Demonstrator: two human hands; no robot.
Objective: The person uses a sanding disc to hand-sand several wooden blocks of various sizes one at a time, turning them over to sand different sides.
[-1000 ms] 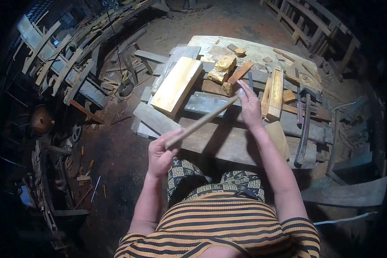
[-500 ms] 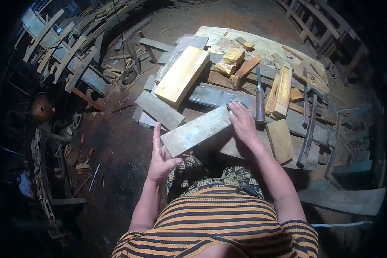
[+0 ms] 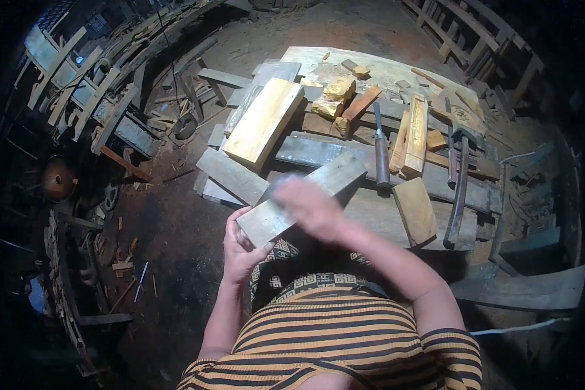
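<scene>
My left hand [image 3: 240,253] grips the near left end of a pale grey wooden block [image 3: 344,170], fingers along its left side and thumb at the lower edge. The block slants up to the right over the bench. Over the block's middle is my right hand [image 3: 312,209], smeared by motion. Something dark and flat seems to be under its fingers, too blurred to name. Just beyond lie a short grey board [image 3: 231,175] and a thick light wooden block [image 3: 263,123].
To the right on the plank bench [image 3: 364,203] lie a chisel [image 3: 381,153], a wooden block [image 3: 415,211], a hammer-like tool with a curved handle [image 3: 460,188] and rough yellowish wood chunks [image 3: 335,97]. Scrap wood [image 3: 120,117] is piled at the left.
My right hand has swept from the block's far right end down-left to its middle. My left hand's fingers have closed around the near end. The view has shifted slightly.
</scene>
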